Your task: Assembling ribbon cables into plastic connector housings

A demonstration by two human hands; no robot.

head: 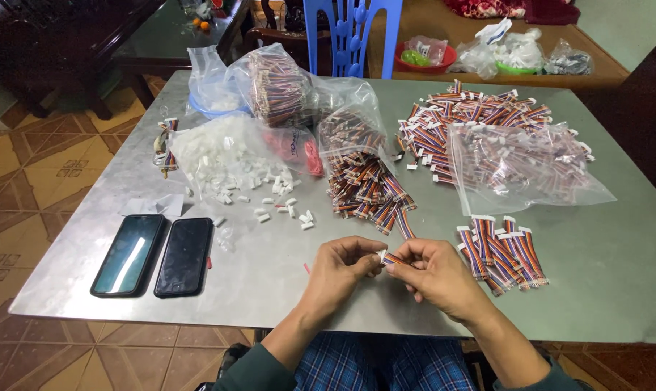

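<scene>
A small white connector (pixel 381 255) was pinched in the left hand (pixel 340 268) and a striped ribbon wire (pixel 394 258) in the right hand (pixel 430 273), end to end, so the parts could meet. Both were held just above the near edge of the metal table (pixel 270 289), with finished wires (pixel 503 251) laid close to the right of the hands for reach.

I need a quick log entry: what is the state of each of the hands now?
Left hand: closed, pinching a small white connector.
Right hand: closed, holding a striped cable.
</scene>
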